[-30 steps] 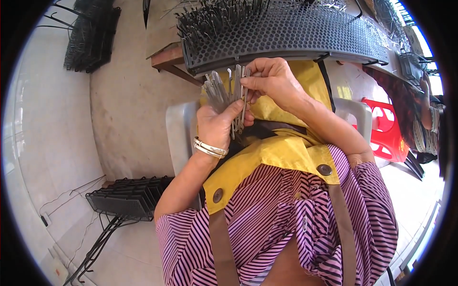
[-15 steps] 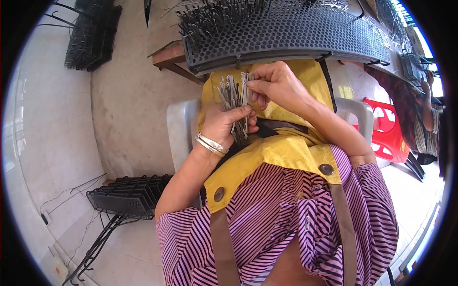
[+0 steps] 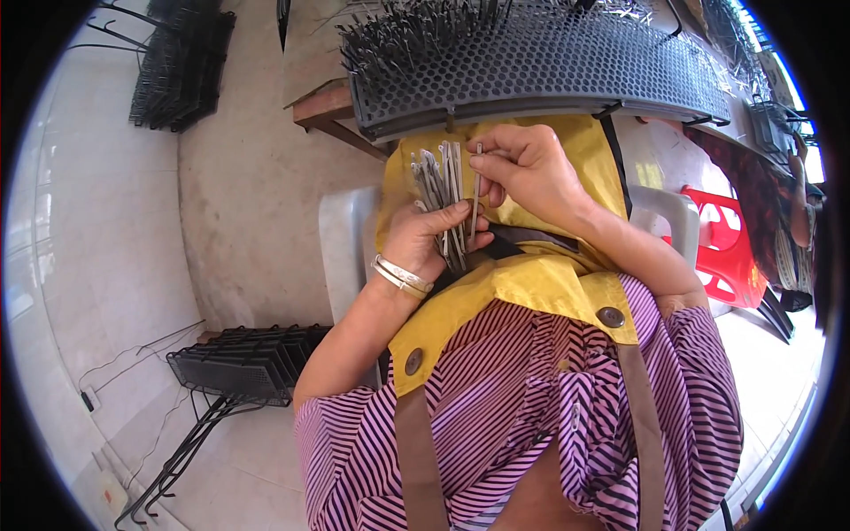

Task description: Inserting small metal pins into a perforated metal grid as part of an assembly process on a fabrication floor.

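Left hand (image 3: 418,235) grips grey strips (image 3: 433,183) projecting beyond its thumb; right hand (image 3: 529,170) pinches 1 strip (image 3: 476,192) beside them

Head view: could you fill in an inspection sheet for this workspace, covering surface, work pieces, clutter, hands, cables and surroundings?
Surface: perforated dark rack, upright thin pieces crowding its left part.
Work pieces: bundle of thin grey pieces; one single piece beside it.
Clutter: stacked black racks, lower left.
Hands: left hand gripping the bundle; right hand pinching the single piece.
Cables: dark-ended thin cord, lower left.
Surroundings: red plastic seat and another person's arm at right.
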The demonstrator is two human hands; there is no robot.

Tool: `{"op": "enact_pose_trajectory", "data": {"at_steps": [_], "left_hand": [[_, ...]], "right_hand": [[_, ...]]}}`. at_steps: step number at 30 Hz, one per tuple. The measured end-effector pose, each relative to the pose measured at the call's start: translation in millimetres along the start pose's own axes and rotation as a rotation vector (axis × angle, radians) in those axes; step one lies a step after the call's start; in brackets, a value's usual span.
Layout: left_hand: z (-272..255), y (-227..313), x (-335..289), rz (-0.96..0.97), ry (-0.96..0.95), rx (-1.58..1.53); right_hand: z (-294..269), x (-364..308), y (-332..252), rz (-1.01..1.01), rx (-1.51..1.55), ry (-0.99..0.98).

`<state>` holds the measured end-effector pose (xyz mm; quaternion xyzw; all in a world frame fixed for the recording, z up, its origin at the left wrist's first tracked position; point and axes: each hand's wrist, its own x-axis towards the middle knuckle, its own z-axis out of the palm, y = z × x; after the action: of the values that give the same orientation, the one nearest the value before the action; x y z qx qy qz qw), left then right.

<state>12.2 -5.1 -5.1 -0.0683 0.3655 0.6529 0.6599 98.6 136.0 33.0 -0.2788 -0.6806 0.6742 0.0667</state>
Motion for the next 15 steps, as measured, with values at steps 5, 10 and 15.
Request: {"op": "enact_pose_trajectory", "data": {"at_steps": [5, 10, 15], "left_hand": [[9, 0, -7, 0.132, 0.088, 0.045], [13, -9, -13, 0.239, 0.140, 0.047], [-1, -26, -21, 0.179, 0.116, 0.205]], "right_hand": [[-14, 4, -9, -0.103, 0.083, 0.011], [-21, 29, -28, -0.321, 0.159, 0.254], [-4, 63, -31, -0.647, 0.109, 0.301]]}}
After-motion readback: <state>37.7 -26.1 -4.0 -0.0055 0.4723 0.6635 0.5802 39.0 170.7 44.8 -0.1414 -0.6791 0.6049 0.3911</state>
